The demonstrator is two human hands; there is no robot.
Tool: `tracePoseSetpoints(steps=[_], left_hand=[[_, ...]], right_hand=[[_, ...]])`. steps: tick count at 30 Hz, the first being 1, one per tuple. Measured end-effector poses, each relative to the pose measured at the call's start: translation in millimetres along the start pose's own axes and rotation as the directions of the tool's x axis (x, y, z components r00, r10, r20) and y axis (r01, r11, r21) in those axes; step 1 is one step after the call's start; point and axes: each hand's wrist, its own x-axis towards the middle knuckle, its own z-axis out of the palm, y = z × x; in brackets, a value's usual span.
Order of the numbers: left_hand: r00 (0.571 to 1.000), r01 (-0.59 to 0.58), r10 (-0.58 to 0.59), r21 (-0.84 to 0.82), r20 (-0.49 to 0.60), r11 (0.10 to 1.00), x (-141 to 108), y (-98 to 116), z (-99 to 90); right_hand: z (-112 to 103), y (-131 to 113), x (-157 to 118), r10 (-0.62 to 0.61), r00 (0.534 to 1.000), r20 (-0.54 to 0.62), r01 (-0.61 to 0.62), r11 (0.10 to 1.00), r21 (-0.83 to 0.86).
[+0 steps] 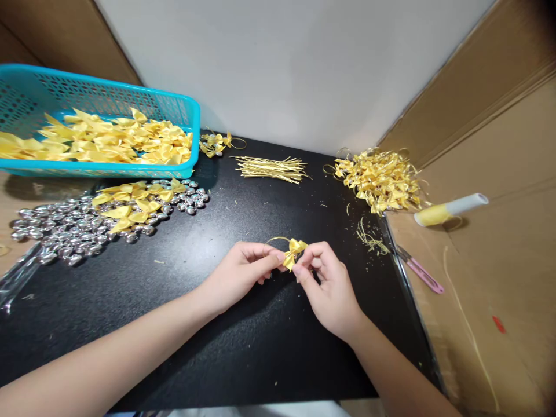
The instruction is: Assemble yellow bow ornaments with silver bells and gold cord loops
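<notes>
Over the middle of the black table (243,347), a yellow ribbon bow (293,253) with a thin gold loop is held between both hands. The thumb and fingers of my left hand (247,269) pinch its left side, by the loop's base. My right hand (325,284) has its thumb and index finger closed on the bow's right edge. The loop (278,238) arches up behind the left fingertips. What lies under the bow, between the fingers, is hidden.
A turquoise basket (193,133) of yellow bows stands back left, with silver beads (69,231) before it. Gold twist ties (273,169) lie at the back. Finished looped bows (382,179) are heaped right, near wire scraps (371,238), a pink cutter (423,275) and a ribbon roll (452,209).
</notes>
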Motion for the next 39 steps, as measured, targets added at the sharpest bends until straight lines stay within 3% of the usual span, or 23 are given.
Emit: tracePoseSetpoints(steps=[14,22,30,34,39], left_hand=[[0.998,0.053,-0.048,-0.152,0.034,0.987,2.3,-8.3,-2.8],[0.983,0.184,-0.172,-0.297,0.067,0.937,2.7,-3.8,0.5],[0.976,0.217,-0.203,-0.290,0.076,0.932,3.2,-2.3,0.3],[0.982,0.185,-0.169,-0.265,0.081,0.946,3.1,-4.4,-0.5],[0.996,0.053,-0.042,-0.148,0.073,0.988,1.6,-7.3,-2.0]], right_hand=[[0.3,1.2,-2.5,0.010,1.000,0.011,-0.011,0.999,0.041],[0.4,1.3,-1.5,0.028,1.000,0.006,-0.028,0.998,0.061],[2.0,2.9,-1.8,0.035,0.999,0.021,-0.037,0.996,0.087],[2.2,3.4,-0.1,0.035,0.999,0.020,-0.036,0.997,0.074],[2.2,3.6,-0.8,0.042,0.999,0.018,-0.043,0.997,0.068]])
